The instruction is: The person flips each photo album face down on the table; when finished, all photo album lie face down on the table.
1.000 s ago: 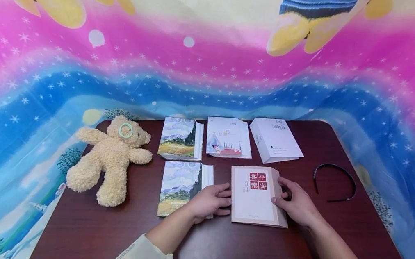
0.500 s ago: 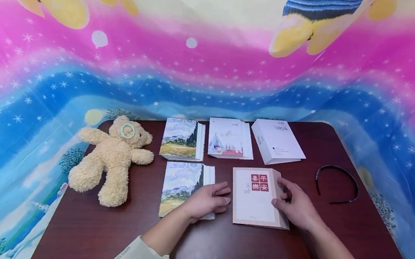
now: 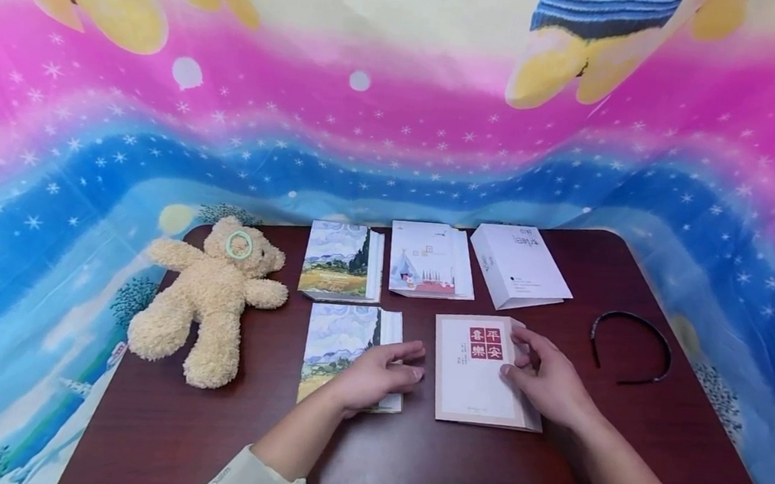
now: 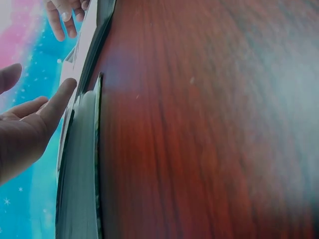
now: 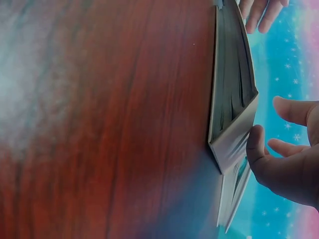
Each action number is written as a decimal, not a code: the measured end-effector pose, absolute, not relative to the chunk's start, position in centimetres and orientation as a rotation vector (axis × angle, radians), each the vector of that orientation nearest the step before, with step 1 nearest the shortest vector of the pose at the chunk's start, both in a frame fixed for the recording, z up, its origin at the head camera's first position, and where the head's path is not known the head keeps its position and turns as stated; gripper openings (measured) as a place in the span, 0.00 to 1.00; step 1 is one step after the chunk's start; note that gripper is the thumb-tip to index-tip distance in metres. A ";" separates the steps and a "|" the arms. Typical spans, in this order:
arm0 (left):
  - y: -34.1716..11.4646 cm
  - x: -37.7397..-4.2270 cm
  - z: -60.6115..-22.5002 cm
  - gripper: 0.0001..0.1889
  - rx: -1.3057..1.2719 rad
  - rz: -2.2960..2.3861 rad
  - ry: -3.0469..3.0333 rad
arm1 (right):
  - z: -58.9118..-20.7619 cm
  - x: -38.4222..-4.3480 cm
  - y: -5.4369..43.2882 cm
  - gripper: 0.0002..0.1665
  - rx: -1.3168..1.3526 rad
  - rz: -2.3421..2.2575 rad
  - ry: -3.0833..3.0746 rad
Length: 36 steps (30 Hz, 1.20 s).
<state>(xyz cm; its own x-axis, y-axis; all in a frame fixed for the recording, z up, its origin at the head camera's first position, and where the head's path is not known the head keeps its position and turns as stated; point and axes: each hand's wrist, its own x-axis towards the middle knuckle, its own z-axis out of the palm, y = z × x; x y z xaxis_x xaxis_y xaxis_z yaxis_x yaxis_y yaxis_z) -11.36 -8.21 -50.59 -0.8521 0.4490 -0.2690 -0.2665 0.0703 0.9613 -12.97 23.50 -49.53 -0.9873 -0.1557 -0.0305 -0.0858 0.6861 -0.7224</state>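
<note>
A beige-bordered book with red square characters on its cover lies in front of the hands in the head view. My right hand is at its right edge, fingers loosely bent. In the right wrist view its fingertips are right at the book's slanted spine, thumb raised apart from it. My left hand hovers over the right part of a landscape-painting book, its fingers extended toward the beige-bordered book with a narrow gap between. The left wrist view shows these fingers spread above the page edges of a book.
Behind stand a second landscape-painting book, a book with a tent picture and a white book. A teddy bear lies at left, a black headband at right. The dark wooden table meets a patterned curtain.
My left hand has drawn slightly left, away from the beige-bordered book's edge. My right hand has shifted slightly left over its right side. The books stay in place.
</note>
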 end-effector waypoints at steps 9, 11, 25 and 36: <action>-9.9 -10.9 -49.9 0.31 0.188 1.778 1.981 | -49.2 -13.3 22.4 0.41 -0.237 -1.322 2.684; -10.3 -10.8 -49.8 0.31 0.191 1.783 1.993 | -49.2 -13.4 22.1 0.41 -0.253 -1.312 2.676; -12.3 -10.8 -49.6 0.29 0.129 1.853 2.047 | -49.2 -14.0 19.3 0.41 -0.315 -1.325 2.629; -14.1 -10.7 -49.4 0.28 0.115 1.856 2.118 | -49.2 -14.3 16.6 0.41 -0.326 -1.377 2.550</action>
